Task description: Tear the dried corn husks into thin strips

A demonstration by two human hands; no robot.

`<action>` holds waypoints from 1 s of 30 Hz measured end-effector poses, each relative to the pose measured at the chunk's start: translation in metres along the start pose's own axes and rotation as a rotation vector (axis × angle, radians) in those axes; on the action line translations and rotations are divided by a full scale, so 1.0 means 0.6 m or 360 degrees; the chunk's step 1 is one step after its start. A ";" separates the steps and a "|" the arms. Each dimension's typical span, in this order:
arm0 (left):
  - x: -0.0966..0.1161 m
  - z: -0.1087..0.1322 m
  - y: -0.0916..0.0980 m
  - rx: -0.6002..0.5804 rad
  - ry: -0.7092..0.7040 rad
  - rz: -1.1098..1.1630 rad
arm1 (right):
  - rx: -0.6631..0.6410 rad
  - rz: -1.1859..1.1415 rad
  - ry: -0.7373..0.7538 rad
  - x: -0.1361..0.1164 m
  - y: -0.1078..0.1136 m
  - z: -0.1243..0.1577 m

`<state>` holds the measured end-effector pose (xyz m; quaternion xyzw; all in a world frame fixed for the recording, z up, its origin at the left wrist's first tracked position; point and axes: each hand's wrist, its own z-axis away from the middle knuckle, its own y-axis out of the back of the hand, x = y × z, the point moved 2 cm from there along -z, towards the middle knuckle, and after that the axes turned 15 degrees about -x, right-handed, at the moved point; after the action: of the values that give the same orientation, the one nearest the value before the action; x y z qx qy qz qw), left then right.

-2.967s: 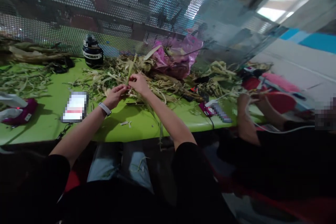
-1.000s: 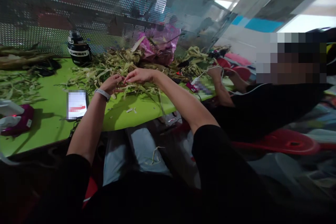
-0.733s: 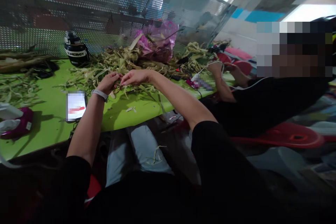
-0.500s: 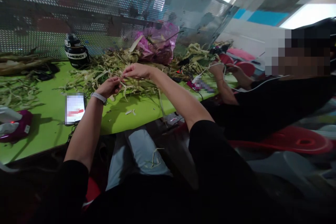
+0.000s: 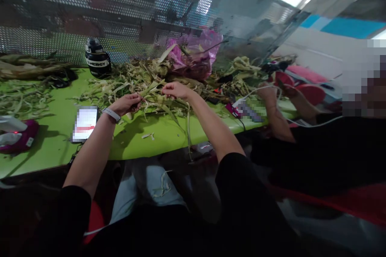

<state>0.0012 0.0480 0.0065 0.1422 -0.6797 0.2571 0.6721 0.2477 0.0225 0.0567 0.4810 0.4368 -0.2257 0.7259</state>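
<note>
My left hand (image 5: 129,103), with a pale band on its wrist, is closed over the front of the green table (image 5: 135,140). A pale green strip of dried corn husk (image 5: 150,88) runs up and right from its fingertips. To its right, my right hand (image 5: 177,89) is pinched closed at the edge of the heap of shredded corn husks (image 5: 120,82). What lies between its fingertips is too small to make out. A long strip (image 5: 189,132) hangs over the table edge below my right forearm.
A phone (image 5: 85,123) and a purple power strip (image 5: 22,136) lie left. A black bottle (image 5: 98,59) and pink plastic bag (image 5: 197,54) stand by the perforated metal screen (image 5: 120,12). At right, a co-worker's hands (image 5: 268,93) are near a white cable (image 5: 289,118).
My hands were together at the fingertips and are now apart, the right one moved rightward. The view has turned slightly left. The co-worker's hands stay raised near the cable.
</note>
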 end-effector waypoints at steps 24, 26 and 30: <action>0.017 0.014 -0.006 0.0330 0.0219 -0.0075 | -0.0532 -0.0234 0.0272 -0.001 -0.076 -0.070; 0.017 0.022 -0.002 0.0290 0.0260 -0.0071 | -0.0513 -0.0148 0.0308 -0.007 -0.072 -0.070; 0.008 0.027 0.006 0.0154 0.0313 -0.0061 | -0.0301 -0.0089 0.0409 -0.010 -0.066 -0.076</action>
<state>-0.0149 0.0430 0.0111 0.1616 -0.5946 0.2893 0.7326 0.1959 0.0452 0.0350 0.4229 0.5586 -0.1404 0.6995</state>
